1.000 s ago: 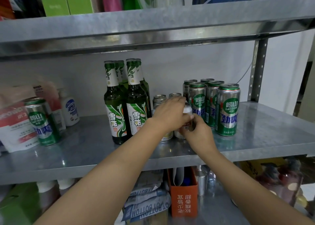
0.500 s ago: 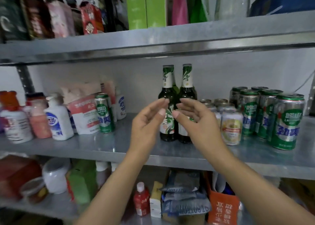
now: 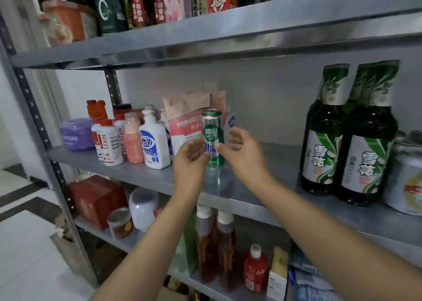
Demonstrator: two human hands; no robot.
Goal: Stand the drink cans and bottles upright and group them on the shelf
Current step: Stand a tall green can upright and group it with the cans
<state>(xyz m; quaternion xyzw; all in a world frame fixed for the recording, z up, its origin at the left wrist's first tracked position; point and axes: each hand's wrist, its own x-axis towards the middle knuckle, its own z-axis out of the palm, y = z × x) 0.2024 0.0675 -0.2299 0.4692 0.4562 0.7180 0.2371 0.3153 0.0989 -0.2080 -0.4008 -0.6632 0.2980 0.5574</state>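
- My left hand (image 3: 190,163) and right hand (image 3: 243,154) are both raised in front of the middle shelf (image 3: 262,161), with the forearms coming up from below.
- Between them stands the green can (image 3: 212,127), upright on the shelf. Its rim is at the top and its label faces me.
- My left fingers (image 3: 205,151) are loosely bent and lie across the lower left of the can. They are not wrapped round it.
- My right fingers (image 3: 235,133) are spread and relaxed on the can's right side, with one tip lying over the lower label.
- I cannot tell whether any fingertip actually touches the can. Neither hand grasps it.
- Just behind the can leans a pink and white pouch (image 3: 186,122).
- To the left of the pouch stands a white pump bottle (image 3: 154,144), then stain remover bottles (image 3: 109,145) with red caps, and a purple tub (image 3: 76,134) near the post.
- Well apart to the right, two green beer bottles (image 3: 322,141) stand upright side by side and close together on the same shelf.
- A silver can (image 3: 406,175) stands just beside the bottles at the frame's edge.
- On the shelf below, two amber bottles (image 3: 205,243) with white caps stand under my hands, and a small red bottle (image 3: 255,268) stands to their right.
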